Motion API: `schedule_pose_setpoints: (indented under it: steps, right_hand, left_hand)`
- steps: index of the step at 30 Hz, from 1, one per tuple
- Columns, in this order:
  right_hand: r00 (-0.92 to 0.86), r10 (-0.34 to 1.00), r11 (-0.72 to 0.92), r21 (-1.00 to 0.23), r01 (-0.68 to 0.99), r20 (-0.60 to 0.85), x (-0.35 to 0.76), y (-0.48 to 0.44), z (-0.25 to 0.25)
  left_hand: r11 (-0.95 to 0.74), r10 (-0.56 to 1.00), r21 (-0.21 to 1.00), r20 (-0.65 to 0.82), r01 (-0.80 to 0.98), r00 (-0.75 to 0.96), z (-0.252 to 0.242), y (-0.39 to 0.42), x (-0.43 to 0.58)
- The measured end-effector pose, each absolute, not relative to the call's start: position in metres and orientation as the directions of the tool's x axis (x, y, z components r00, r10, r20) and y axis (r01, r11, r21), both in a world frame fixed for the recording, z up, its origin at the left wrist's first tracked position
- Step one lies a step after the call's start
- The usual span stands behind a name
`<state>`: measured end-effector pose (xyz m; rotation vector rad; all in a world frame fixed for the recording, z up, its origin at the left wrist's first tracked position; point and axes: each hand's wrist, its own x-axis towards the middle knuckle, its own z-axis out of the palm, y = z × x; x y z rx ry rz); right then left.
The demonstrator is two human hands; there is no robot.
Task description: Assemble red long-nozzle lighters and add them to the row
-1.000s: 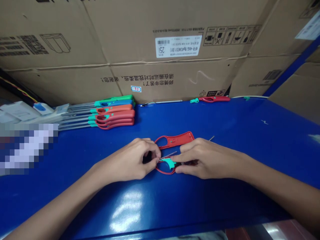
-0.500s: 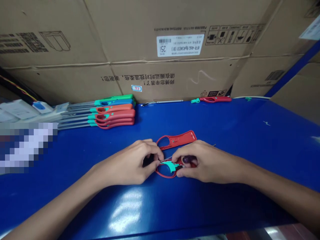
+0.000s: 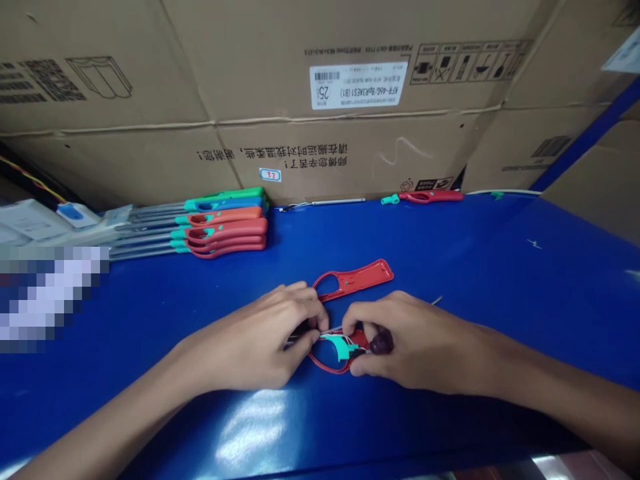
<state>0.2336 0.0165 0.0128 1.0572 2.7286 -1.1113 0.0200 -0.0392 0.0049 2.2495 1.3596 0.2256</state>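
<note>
A red lighter handle half [image 3: 327, 366] lies on the table between my hands, with a turquoise trigger [image 3: 343, 347], thin white wires and a small black part in it. My left hand [image 3: 295, 333] is closed, thumb and index finger pinching the shell's front end and the wires there. My right hand [image 3: 415, 337] curls over the rear of the shell, thumb on the near edge, fingers bent at the far edge. Beneath its fingers shows a dark purple rounded piece [image 3: 381, 341]. A thin grey rod [image 3: 333, 329] runs between the hands. The matching red half [image 3: 357, 278] lies just beyond, inner side up.
Several stacked lighters [image 3: 225, 230] in red, orange, blue and green lie at the back left. Along the cardboard wall [image 3: 250, 80] are a metal tube [image 3: 337, 201] with wires and another red lighter [image 3: 433, 196]. White boxes [image 3: 33, 220] stand at the far left.
Both hands and the handle half have shifted slightly towards me. More of the dark purple piece shows under my right hand. The other red half stays put.
</note>
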Motion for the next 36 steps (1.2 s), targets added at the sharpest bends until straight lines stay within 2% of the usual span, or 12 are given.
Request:
schedule_pose_setpoints:
  steps: [5,9,13,20,24,28,33,36]
  right_hand:
    - [-0.788,0.598,0.613,-0.550,0.567,-0.146,0.2364,0.0161,0.0069]
    - [-0.813,0.581,0.704,-0.474,0.529,-0.043,0.2377,0.0189,0.0053]
    - [-0.836,0.548,0.737,-0.463,0.493,-0.019,0.2394,0.0196,0.0106]
    - [-0.834,0.541,0.786,-0.419,0.454,0.112,0.2391,0.0201,0.0082]
    - [-0.845,0.520,0.791,-0.443,0.423,0.121,0.2367,0.0220,0.0042]
    - [-0.810,0.575,0.734,-0.509,0.449,0.114,0.2336,0.0223,0.0044]
    - [-0.769,0.638,0.641,-0.577,0.506,0.035,0.2319,0.0223,0.0039]
    - [-0.798,0.603,0.642,-0.593,0.486,-0.002,0.2328,0.0232,0.0045]
  left_hand:
    - [-0.361,0.874,0.464,-0.133,0.809,0.467,0.0072,-0.0421,0.0194]
    - [-0.374,0.885,0.465,-0.080,0.803,0.458,0.0097,-0.0429,0.0203]
    - [-0.396,0.887,0.487,-0.016,0.778,0.461,0.0099,-0.0411,0.0232]
    - [-0.431,0.869,0.521,0.021,0.737,0.494,0.0093,-0.0385,0.0269]
    - [-0.442,0.866,0.514,0.033,0.735,0.498,0.0089,-0.0378,0.0266]
    - [-0.450,0.863,0.530,0.052,0.719,0.502,0.0085,-0.0379,0.0268]
    - [-0.423,0.871,0.566,0.038,0.708,0.490,0.0069,-0.0378,0.0272]
    - [-0.403,0.880,0.579,0.034,0.709,0.473,0.0054,-0.0373,0.0271]
